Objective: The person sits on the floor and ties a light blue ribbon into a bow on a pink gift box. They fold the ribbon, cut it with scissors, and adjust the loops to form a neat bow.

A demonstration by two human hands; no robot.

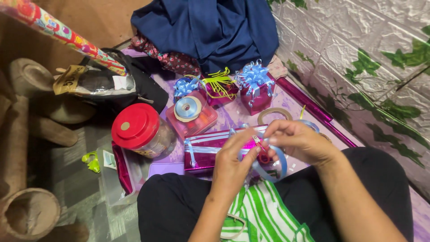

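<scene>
Both hands pinch a pale blue ribbon (273, 163): left hand (233, 163) and right hand (298, 141) fingers grasp it above the lap. Beneath lies one magenta wrapped box (208, 150), long axis left-right. Behind: one red-lidded jar (141, 130), one ribbon spool (188, 109), two bowed gifts (255, 92).

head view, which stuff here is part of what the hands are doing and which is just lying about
In use: left hand, right hand, light blue ribbon, magenta wrapped box.

Lying about: red-lidded jar, ribbon spool, tape roll, finished gifts, navy cloth.
</scene>
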